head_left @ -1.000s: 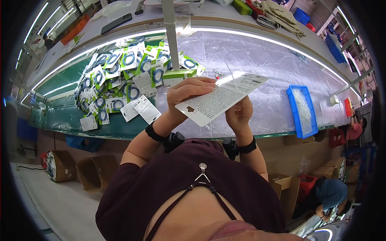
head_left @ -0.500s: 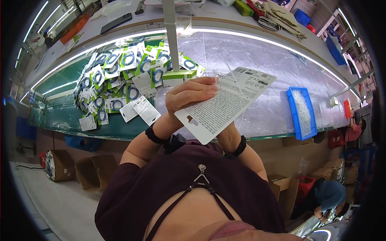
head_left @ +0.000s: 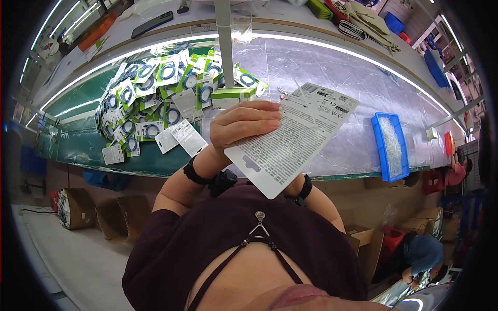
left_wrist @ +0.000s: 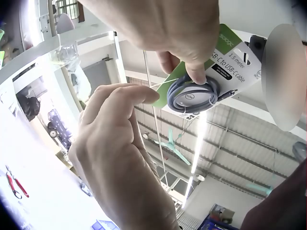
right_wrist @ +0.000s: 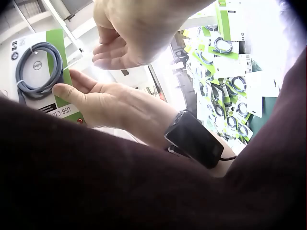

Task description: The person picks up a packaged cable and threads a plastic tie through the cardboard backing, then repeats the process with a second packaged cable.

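My left hand (head_left: 246, 124) holds a packaged USB-C cable, its printed white card (head_left: 293, 142) tilted with the back facing up. In the left wrist view, its thumb presses the coiled grey-blue cable (left_wrist: 194, 96) on the card's front. Below the card, my right hand (left_wrist: 120, 120) has bent fingers, the index fingertip close to the green edge. A thin clear strand (left_wrist: 165, 85) runs between that fingertip and the card. In the right wrist view, the right hand (right_wrist: 136, 31) is apart from the left hand (right_wrist: 103, 103); I cannot tell whether it pinches the strand.
Many cable packs (head_left: 150, 98) lie heaped on the bench at left, beside a green-and-white box (head_left: 233, 97). A blue tray (head_left: 380, 145) of clear strands stands at right. A metal post (head_left: 224, 46) rises at the back. Red-handled pliers (left_wrist: 17, 182) lie on the bench.
The card has tilted so its printed back shows more fully, and its lower corner has dropped toward the body. The right hand has moved down toward the body, mostly hidden under the card.
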Demonstrator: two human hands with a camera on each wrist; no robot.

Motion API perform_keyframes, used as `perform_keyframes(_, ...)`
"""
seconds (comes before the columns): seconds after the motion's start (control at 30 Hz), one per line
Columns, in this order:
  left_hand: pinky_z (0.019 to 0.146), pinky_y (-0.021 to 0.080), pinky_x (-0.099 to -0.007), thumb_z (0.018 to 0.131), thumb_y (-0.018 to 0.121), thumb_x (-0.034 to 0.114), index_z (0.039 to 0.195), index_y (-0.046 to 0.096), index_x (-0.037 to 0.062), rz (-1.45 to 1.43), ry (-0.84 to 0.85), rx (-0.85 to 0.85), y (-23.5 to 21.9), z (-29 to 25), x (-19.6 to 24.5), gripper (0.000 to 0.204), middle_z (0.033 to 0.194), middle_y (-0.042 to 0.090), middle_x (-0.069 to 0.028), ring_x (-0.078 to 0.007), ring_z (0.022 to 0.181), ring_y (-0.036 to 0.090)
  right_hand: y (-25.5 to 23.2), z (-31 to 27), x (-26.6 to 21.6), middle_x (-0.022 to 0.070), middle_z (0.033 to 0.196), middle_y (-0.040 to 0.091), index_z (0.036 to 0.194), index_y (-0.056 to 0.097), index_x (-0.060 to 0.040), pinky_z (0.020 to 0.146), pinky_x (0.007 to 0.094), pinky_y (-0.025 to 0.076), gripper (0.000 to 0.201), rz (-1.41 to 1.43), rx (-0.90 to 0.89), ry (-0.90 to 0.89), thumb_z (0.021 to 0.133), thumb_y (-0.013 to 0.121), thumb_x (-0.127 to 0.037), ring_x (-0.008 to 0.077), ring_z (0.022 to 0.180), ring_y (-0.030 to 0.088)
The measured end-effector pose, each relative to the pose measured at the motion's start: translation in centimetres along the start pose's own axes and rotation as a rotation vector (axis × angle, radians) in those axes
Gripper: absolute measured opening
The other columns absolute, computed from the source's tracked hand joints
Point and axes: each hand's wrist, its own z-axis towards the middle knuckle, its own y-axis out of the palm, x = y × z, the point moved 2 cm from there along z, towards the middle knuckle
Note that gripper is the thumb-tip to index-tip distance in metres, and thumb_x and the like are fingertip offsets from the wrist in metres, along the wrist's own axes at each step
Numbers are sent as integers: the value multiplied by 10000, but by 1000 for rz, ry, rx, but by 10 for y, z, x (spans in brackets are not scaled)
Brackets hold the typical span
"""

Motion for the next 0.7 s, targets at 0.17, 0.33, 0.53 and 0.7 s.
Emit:
perform_keyframes(0.17, 806, 545, -383, 697, 726, 110, 931, 658, -8, 12, 3, -27, 2, 3, 0, 271, 953, 658, -136, -312, 931, 650, -10, 10, 15, 127, 1239, 499, 1265, 437, -36, 912, 357, 436, 381, 310, 90, 8, 930, 498, -207, 239, 1095, 514)
perform_keyframes(0.33, 802, 549, -377, 701, 731, 117, 942, 648, -17, 7, 1, -20, 6, 1, -1, 288, 945, 654, -145, -312, 920, 654, -22, 21, 36, 151, 1164, 541, 1192, 471, -24, 810, 387, 509, 322, 698, 189, 21, 938, 497, -220, 257, 993, 581)
perform_keyframes(0.53, 778, 554, -350, 699, 749, 107, 958, 631, -19, 20, -85, 1, 9, -5, -4, 311, 938, 652, -150, -306, 911, 658, -31, 11, 17, 174, 1021, 587, 1028, 496, -15, 731, 358, 540, 147, 161, 156, -637, 903, 549, -71, 226, 859, 626)
perform_keyframes(0.7, 723, 555, -313, 723, 743, 67, 957, 630, -4, 5, -82, 40, 19, -15, -11, 270, 941, 652, -136, -263, 866, 666, -26, -4, -18, 155, 906, 598, 943, 466, -15, 692, 305, 534, 141, 126, 115, -770, 860, 559, 51, 197, 750, 627)
